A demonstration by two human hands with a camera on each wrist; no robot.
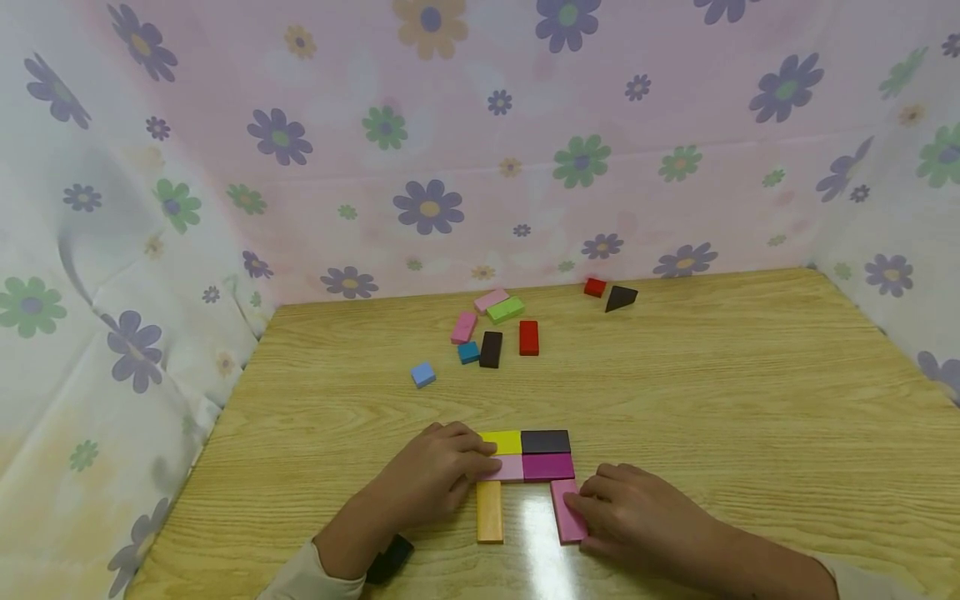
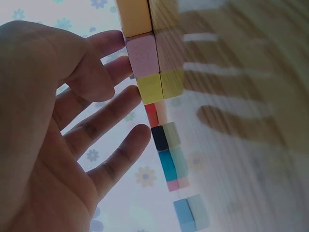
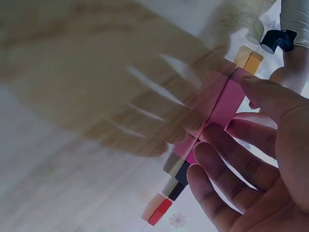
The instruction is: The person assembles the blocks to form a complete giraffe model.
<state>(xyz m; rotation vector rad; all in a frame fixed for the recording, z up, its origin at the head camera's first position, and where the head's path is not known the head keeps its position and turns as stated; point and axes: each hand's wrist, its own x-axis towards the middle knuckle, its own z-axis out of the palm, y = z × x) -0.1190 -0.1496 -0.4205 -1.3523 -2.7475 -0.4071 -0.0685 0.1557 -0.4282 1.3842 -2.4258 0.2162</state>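
Note:
Flat rectangular blocks lie together on the wooden table. A yellow block (image 1: 504, 442) and a black block (image 1: 546, 442) form the far row, with a light pink block (image 1: 512, 469) and a magenta block (image 1: 548, 467) against them. An orange block (image 1: 490, 512) points toward me from the left end. At the right end, my right hand (image 1: 637, 508) holds a pink block (image 1: 567, 512), its thumb and fingers along the outer side. My left hand (image 1: 431, 471) touches the left edges of the yellow and light pink blocks with extended fingertips, its thumb free in the left wrist view.
Farther back lie a light blue block (image 1: 423, 374), a blue block (image 1: 468, 352), a dark block (image 1: 491, 349), a red block (image 1: 528, 337), a green block (image 1: 506, 310) and two pink ones. A small red block (image 1: 595, 287) and black triangle (image 1: 621, 297) sit near the flowered cloth (image 1: 465, 167).

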